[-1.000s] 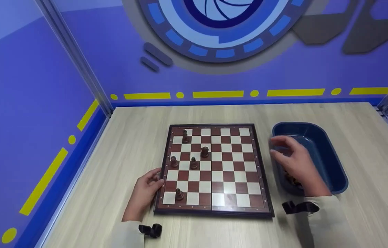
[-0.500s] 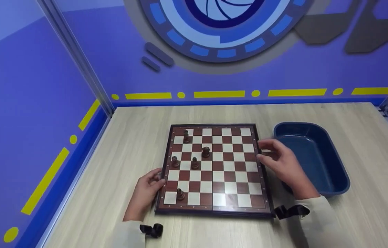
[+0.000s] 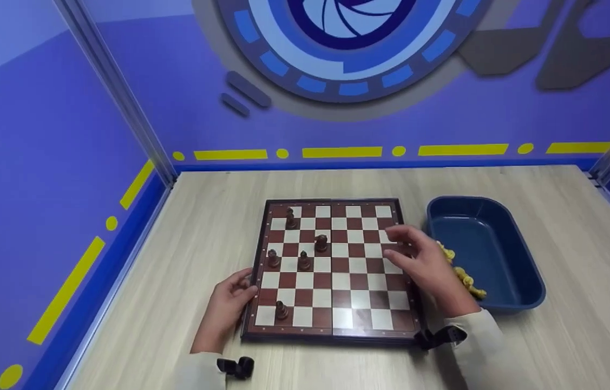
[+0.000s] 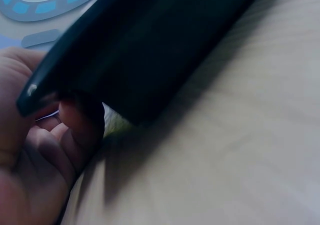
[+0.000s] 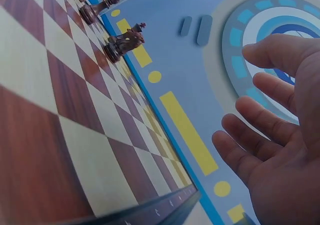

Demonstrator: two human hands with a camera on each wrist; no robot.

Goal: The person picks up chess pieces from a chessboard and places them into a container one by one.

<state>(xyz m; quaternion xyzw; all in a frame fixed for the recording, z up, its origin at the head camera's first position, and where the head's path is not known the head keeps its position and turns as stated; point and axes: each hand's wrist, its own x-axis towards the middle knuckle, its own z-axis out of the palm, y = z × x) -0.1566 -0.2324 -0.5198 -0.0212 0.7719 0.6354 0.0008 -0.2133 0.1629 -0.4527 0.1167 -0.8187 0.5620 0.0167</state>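
A brown-and-white chessboard [image 3: 348, 281] lies flat on the table, with several dark brown chess pieces standing on its left half. Among them are one near the far left corner [image 3: 290, 220], one by the middle seam [image 3: 321, 243] and one near the front [image 3: 281, 310]. My left hand [image 3: 222, 307] grips the board's left edge; in the left wrist view its fingers curl beneath the dark board side [image 4: 150, 45]. Above the board's right edge hovers my right hand [image 3: 428, 271], fingers spread and nothing in them, as the right wrist view [image 5: 285, 115] confirms.
To the right of the board stands a dark blue bin [image 3: 521, 260]. Yellow chess pieces [image 3: 467, 281] lie along its left side, partly hidden by my right forearm. Blue panels [image 3: 337, 130] close off the table at the back and sides.
My right hand has moved left from over the bin to above the board's right edge, uncovering the yellow pieces. The left hand keeps its hold on the board; the dark pieces have stayed put.
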